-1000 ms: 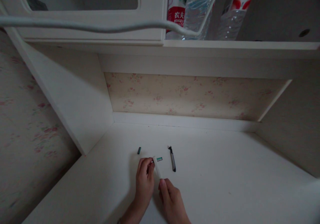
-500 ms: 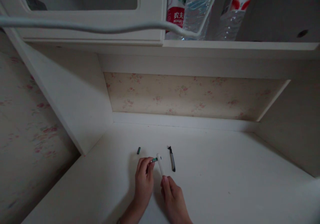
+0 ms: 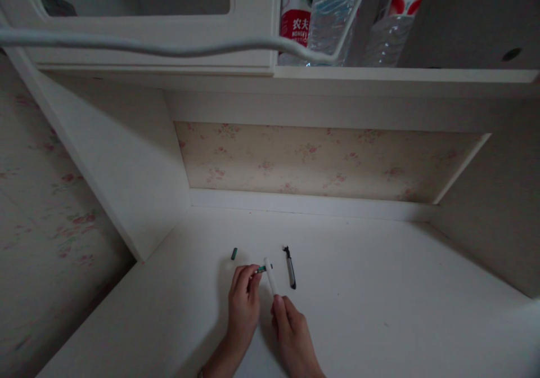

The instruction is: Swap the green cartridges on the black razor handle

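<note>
My right hand (image 3: 293,336) pinches the near end of a slim white tube (image 3: 270,277) that points away from me over the white desk (image 3: 379,310). My left hand (image 3: 243,302) has its fingertips closed on a small green battery (image 3: 262,269) held right at the tube's far end. A second small green battery (image 3: 234,253) lies on the desk just beyond my left hand. A thin black pen-like piece (image 3: 291,270) lies to the right of the tube, untouched.
A white side panel (image 3: 126,164) walls the desk on the left and flowered wallpaper (image 3: 320,161) backs it. An overhead shelf (image 3: 405,75) carries water bottles (image 3: 333,15). A white cable (image 3: 169,46) hangs across the upper cabinet.
The tube has swung from leaning left to pointing nearly straight away. My left fingers picked the green battery off the desk and brought it to the tube's far end.
</note>
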The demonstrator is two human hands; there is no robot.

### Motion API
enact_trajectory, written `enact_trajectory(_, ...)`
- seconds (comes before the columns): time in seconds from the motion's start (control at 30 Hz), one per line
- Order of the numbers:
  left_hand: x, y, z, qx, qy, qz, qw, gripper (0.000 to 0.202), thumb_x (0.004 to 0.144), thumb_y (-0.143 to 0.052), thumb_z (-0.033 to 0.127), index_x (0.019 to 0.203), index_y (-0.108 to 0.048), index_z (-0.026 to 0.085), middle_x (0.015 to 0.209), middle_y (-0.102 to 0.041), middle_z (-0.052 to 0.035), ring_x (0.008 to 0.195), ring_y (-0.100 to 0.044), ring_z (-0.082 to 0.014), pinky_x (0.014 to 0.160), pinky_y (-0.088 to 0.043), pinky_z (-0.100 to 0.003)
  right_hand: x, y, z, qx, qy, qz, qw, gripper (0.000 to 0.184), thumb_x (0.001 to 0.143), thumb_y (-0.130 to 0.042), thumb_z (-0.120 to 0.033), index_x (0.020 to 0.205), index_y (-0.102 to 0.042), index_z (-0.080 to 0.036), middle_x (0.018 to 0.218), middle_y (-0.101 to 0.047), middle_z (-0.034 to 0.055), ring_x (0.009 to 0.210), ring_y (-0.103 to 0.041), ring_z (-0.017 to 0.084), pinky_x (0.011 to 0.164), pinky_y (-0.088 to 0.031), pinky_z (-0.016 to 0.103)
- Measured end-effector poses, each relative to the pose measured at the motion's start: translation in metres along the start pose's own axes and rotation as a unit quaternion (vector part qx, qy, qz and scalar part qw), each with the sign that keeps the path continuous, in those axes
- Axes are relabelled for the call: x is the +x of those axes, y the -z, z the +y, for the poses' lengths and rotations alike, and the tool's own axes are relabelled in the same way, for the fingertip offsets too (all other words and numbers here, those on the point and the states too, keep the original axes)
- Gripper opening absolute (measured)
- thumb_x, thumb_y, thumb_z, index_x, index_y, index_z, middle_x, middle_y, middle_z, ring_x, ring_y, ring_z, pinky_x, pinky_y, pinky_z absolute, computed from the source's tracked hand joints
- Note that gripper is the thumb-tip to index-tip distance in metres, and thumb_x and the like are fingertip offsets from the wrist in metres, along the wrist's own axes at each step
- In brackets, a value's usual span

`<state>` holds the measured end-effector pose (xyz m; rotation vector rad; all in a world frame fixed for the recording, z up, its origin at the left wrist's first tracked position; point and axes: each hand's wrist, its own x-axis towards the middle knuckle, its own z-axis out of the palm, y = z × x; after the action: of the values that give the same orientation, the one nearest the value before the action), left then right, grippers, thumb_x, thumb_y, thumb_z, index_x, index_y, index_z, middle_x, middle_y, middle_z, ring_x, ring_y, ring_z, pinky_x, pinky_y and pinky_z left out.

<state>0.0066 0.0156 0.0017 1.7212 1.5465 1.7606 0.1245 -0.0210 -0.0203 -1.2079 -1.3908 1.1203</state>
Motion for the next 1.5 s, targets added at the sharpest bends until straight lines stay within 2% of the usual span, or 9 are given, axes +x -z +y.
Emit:
enact_trajectory(0.23,-0.0007,0.0009,0.0016,-0.001,-0.006,0.003,1.0,0.018,0.093,-0.046,0.028,0.093,-0.062,0.02,0.089,-0.06,-0.0058,0.083,-0.06,-0.0193,0.073,-0.052,-0.03,-0.0009,0.0003,-0.0017,0.001,0.002,-0.034,0.999,0.05,0.092,-0.036,-0.064,0.067,-0.046,-0.022,0.054,-0.041,-0.0038,0.049,-0.038,0.015,0.047,-0.028,0.025)
enact_trajectory(0.37,-0.0008,0.0013,0.0022,-0.001,-0.009,0.001,1.0,0.017,0.093,-0.048,0.029,0.093,-0.062,0.02,0.09,-0.06,-0.0058,0.084,-0.06,-0.0194,0.074,-0.052,-0.03,-0.0002,0.0018,-0.0047,-0.003,-0.016,0.008,1.0,0.052,0.092,-0.034,-0.066,0.066,-0.045,-0.022,0.054,-0.041,-0.0039,0.049,-0.037,0.015,0.047,-0.028,0.025)
enact_trajectory(0.53,0.0001,0.0004,0.0014,-0.001,-0.006,0.002,1.0,0.019,0.094,-0.045,0.029,0.093,-0.061,0.02,0.09,-0.059,-0.0068,0.084,-0.06,-0.02,0.073,-0.052,-0.031,-0.0008,0.0018,-0.0066,-0.001,0.005,-0.037,0.999,0.052,0.092,-0.035,-0.066,0.066,-0.045,-0.022,0.053,-0.041,-0.0042,0.048,-0.037,0.014,0.047,-0.028,0.025)
enact_trajectory(0.67,0.0007,0.0008,0.0023,-0.001,0.0,-0.003,1.0,0.018,0.093,-0.047,0.03,0.094,-0.062,0.02,0.091,-0.06,-0.0071,0.085,-0.059,-0.0204,0.075,-0.052,-0.032,-0.0001,0.0022,-0.009,0.005,-0.004,0.015,1.0,0.052,0.091,-0.036,-0.067,0.066,-0.046,-0.022,0.055,-0.042,-0.0035,0.049,-0.039,0.015,0.046,-0.029,0.025)
enact_trajectory(0.83,0.0011,0.0018,0.0038,0.0,-0.005,0.004,1.0,0.018,0.093,-0.046,0.028,0.092,-0.062,0.02,0.09,-0.06,-0.0064,0.084,-0.06,-0.02,0.073,-0.052,-0.031,-0.0007,0.0017,-0.0095,0.007,0.005,-0.033,0.999,0.051,0.092,-0.036,-0.066,0.066,-0.045,-0.022,0.053,-0.042,-0.004,0.048,-0.037,0.015,0.046,-0.029,0.025)
enact_trajectory(1.0,0.0004,0.0015,0.0032,0.004,-0.007,0.006,1.0,0.017,0.093,-0.048,0.029,0.093,-0.063,0.02,0.09,-0.06,-0.0059,0.085,-0.06,-0.0194,0.075,-0.052,-0.031,-0.0005,0.0024,-0.0074,0.016,-0.007,0.014,1.0,0.05,0.091,-0.037,-0.065,0.068,-0.046,-0.022,0.056,-0.042,-0.0036,0.051,-0.038,0.015,0.048,-0.031,0.025)
enact_trajectory(1.17,-0.0002,0.0018,0.0019,0.004,-0.011,0.006,1.0,0.018,0.093,-0.046,0.028,0.092,-0.062,0.02,0.09,-0.06,-0.0058,0.085,-0.06,-0.0193,0.075,-0.052,-0.031,-0.0002,0.0004,-0.005,0.022,-0.001,-0.041,0.999,0.05,0.092,-0.036,-0.065,0.067,-0.044,-0.022,0.055,-0.039,-0.005,0.049,-0.035,0.014,0.047,-0.028,0.025)
enact_trajectory(1.33,0.0008,0.0025,0.0037,0.0,-0.01,0.004,1.0,0.018,0.093,-0.049,0.03,0.093,-0.064,0.02,0.089,-0.06,-0.0056,0.084,-0.06,-0.0194,0.075,-0.052,-0.031,0.0006,0.001,-0.007,0.041,-0.017,0.003,0.999,0.05,0.091,-0.037,-0.067,0.068,-0.043,-0.023,0.056,-0.037,-0.0051,0.05,-0.034,0.014,0.046,-0.027,0.025)
enact_trajectory(1.5,0.0009,0.0027,0.0047,-0.012,0.0,0.011,1.0,0.02,0.092,-0.048,0.031,0.089,-0.064,0.02,0.087,-0.06,-0.0063,0.082,-0.06,-0.0199,0.072,-0.052,-0.031,-0.0033,-0.0001,-0.0071,0.017,0.008,-0.037,0.999,0.049,0.093,-0.037,-0.063,0.067,-0.045,-0.022,0.054,-0.039,-0.0049,0.048,-0.035,0.014,0.047,-0.027,0.025)
